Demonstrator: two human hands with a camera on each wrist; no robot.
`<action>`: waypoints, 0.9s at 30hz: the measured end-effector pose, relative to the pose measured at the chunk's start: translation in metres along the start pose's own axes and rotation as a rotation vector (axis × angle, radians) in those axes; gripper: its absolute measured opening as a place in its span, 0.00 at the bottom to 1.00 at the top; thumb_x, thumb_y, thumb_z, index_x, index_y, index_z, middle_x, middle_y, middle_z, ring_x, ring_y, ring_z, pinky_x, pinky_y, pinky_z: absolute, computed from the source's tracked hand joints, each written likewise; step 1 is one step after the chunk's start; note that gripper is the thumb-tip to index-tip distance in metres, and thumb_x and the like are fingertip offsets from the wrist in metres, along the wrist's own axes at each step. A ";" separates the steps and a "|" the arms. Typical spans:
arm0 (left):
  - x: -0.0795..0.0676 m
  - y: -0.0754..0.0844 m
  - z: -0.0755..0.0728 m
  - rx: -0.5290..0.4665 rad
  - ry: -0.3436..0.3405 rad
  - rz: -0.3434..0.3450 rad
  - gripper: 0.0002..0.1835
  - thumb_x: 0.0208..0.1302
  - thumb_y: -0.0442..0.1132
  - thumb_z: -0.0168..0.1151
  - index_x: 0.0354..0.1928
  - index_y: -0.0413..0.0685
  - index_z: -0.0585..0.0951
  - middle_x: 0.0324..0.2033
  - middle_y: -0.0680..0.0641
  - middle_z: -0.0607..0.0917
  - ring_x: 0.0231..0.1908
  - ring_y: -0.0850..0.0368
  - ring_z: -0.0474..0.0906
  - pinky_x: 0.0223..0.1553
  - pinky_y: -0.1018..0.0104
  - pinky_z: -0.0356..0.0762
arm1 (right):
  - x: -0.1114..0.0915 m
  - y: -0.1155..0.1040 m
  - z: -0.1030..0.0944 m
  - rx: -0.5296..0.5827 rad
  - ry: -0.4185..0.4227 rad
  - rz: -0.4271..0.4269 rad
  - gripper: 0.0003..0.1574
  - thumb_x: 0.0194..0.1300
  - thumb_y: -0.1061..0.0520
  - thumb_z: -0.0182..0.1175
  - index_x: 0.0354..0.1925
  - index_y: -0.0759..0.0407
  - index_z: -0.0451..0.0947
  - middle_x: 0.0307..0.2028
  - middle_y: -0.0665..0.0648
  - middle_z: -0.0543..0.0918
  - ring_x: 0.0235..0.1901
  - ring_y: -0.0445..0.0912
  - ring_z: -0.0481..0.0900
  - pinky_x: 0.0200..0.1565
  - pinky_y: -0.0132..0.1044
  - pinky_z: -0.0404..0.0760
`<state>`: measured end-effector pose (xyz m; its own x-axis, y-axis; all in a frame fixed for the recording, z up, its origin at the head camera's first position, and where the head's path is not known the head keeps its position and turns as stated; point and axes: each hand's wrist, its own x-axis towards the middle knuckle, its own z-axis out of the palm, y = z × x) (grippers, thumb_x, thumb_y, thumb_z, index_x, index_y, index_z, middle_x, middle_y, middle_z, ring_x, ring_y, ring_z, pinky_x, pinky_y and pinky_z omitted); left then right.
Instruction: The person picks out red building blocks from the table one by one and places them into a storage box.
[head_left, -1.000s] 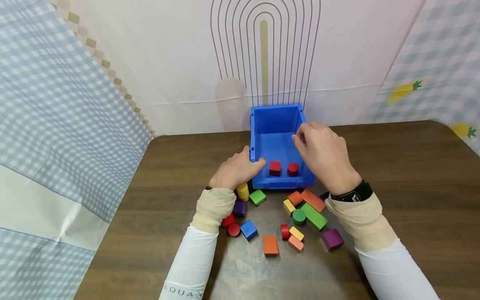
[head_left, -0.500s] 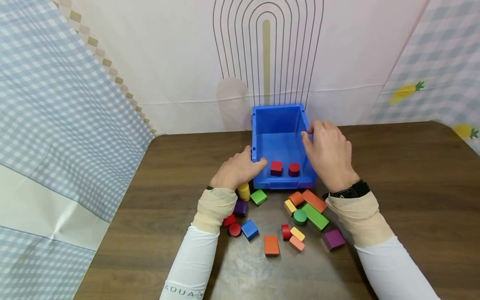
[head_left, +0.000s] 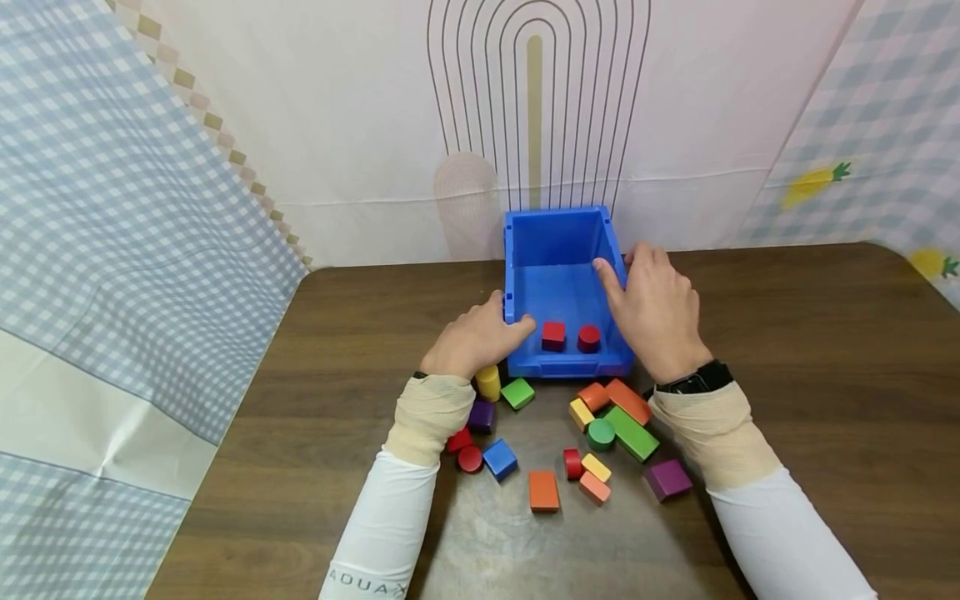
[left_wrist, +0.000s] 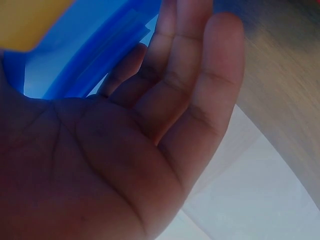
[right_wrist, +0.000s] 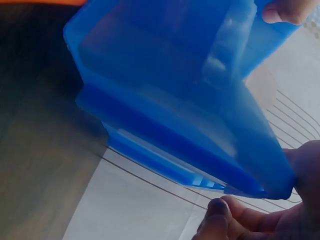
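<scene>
A blue plastic bin [head_left: 570,367] stands near the back edge of the table, with a red cube [head_left: 553,336] and a red cylinder [head_left: 588,338] inside near its front lip. My left hand [head_left: 476,337] holds the bin's left wall, thumb over the rim and fingers outside. On the opposite side, my right hand [head_left: 660,308] grips the right wall, its thumb inside the rim. In the right wrist view the bin's corner [right_wrist: 280,187] lies between thumb and curled fingers. The left wrist view shows the palm and fingers [left_wrist: 220,75] along the outside of the wall.
Colored blocks lie in front of the bin, among them a green bar [head_left: 632,433], an orange block [head_left: 543,492], a blue block [head_left: 499,459] and a purple block [head_left: 668,479]. A yellow cylinder [head_left: 488,382] stands beside the left wrist. A patterned cloth [head_left: 360,125] hangs behind the table.
My right hand has moved from above the bin's interior outward to its right wall and now grips it. My left hand stays on the left wall; the blocks lie unchanged.
</scene>
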<state>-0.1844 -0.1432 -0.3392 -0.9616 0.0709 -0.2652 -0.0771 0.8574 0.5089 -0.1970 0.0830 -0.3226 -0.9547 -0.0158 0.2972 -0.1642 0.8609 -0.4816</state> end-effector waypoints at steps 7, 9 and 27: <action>0.000 0.000 0.000 -0.017 -0.007 -0.003 0.43 0.69 0.65 0.50 0.78 0.47 0.64 0.65 0.43 0.81 0.50 0.46 0.81 0.57 0.45 0.82 | 0.001 0.001 0.006 0.019 -0.112 0.065 0.58 0.78 0.24 0.38 0.63 0.79 0.69 0.46 0.77 0.79 0.44 0.74 0.85 0.43 0.67 0.85; 0.000 0.000 0.000 -0.017 -0.007 -0.004 0.43 0.69 0.65 0.50 0.78 0.47 0.64 0.64 0.43 0.81 0.49 0.46 0.81 0.56 0.45 0.82 | 0.002 0.002 0.008 0.014 -0.129 0.069 0.61 0.78 0.22 0.34 0.62 0.80 0.69 0.45 0.77 0.80 0.43 0.73 0.85 0.43 0.67 0.85; 0.000 -0.001 -0.002 0.009 -0.009 0.002 0.44 0.69 0.66 0.49 0.79 0.47 0.64 0.67 0.44 0.80 0.49 0.48 0.81 0.58 0.46 0.81 | 0.012 0.013 0.006 0.173 -0.392 0.177 0.44 0.83 0.38 0.19 0.70 0.73 0.56 0.46 0.72 0.73 0.45 0.67 0.78 0.40 0.57 0.79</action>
<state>-0.1853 -0.1451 -0.3380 -0.9593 0.0776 -0.2716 -0.0725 0.8617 0.5022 -0.2123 0.0908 -0.3299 -0.9881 -0.0960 -0.1204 0.0027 0.7709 -0.6369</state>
